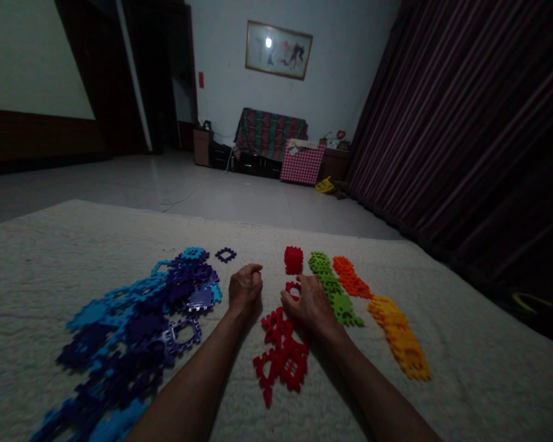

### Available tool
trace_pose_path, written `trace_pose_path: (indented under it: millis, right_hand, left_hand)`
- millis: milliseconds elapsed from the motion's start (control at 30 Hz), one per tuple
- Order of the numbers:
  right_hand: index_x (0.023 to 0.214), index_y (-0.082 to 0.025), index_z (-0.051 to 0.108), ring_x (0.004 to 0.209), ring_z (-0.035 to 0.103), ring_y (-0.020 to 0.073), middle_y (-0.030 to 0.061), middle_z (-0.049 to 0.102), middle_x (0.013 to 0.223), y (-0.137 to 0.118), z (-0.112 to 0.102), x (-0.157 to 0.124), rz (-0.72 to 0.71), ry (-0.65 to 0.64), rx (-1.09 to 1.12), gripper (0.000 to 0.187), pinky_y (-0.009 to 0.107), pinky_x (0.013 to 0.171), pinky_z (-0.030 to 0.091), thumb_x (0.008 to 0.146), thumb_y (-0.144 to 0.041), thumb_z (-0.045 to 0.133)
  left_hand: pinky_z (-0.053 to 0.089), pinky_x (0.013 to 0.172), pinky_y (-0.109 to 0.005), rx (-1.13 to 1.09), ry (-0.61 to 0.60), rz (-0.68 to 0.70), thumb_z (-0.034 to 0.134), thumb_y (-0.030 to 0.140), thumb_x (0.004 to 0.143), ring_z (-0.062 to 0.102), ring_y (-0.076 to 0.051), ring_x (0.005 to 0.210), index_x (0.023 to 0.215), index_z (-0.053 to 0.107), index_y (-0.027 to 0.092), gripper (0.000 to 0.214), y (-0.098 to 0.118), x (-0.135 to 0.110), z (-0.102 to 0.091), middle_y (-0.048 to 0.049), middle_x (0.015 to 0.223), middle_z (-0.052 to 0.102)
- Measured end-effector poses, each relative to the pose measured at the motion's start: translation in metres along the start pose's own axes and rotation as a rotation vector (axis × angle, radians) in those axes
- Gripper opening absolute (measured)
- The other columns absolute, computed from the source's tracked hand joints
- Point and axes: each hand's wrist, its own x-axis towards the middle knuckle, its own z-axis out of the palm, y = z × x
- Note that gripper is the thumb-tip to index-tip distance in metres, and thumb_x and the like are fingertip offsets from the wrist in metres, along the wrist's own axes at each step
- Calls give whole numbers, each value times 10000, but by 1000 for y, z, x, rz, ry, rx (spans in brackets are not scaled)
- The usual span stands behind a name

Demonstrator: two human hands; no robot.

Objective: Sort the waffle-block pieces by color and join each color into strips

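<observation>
My left hand (246,287) is curled closed above the cream cover, between the blue pieces and the red ones; whatever its fingers may hold is hidden. My right hand (311,304) has thumb and fingers around a red interlocking plastic piece (294,288). Beneath and beside that hand lie loose red notched pieces (289,362), some with cut-out openings. Just beyond it sits a neat red stack (294,260). Against its right side runs a row of overlapping green pieces (329,282).
Orange pieces (350,277) and yellow pieces (399,337) lie in rows on the right. A large heap of blue and purple pieces (142,325) spreads over the left, with one purple frame piece (225,254) apart from it. The cream cover's (166,220) far edge borders tiled floor.
</observation>
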Motion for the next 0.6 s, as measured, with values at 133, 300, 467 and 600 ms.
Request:
trace_pose_path:
  millis: [133,300,467,600]
  right_hand:
    - [1036,-149,646,974,594,288,153,615,998,0,1,-1,18,-30,-38,311,369,877,465,783,-328,615]
    - [1128,-144,610,953,589,248,123,598,1011,3,7,16,-19,44,134,401,351,884,481,747,-271,606]
    - [1191,-139,556,1028,542,267,127,559,1080,2,20,42,-75,295,204,462,409,945,469,763,-304,608]
    - [1242,-157,518,1069,516,273,130,541,1133,1,31,42,-68,360,201,480,430,972,457,790,-298,599]
  left_hand:
    - [539,818,-274,3,8,1,484,148,782,718,-189,888,981,773,182,352,1,0,-1,-71,946,772]
    - [532,853,-277,13,-16,-11,475,133,795,715,-191,915,992,768,159,354,6,-1,-3,-84,968,772]
    - [530,881,-285,9,-32,-29,488,130,799,713,-189,921,1006,765,156,347,10,-2,-5,-80,976,773]
    - [541,863,-282,2,-31,-46,489,128,805,720,-185,892,1000,770,163,344,10,-2,-4,-79,972,775]
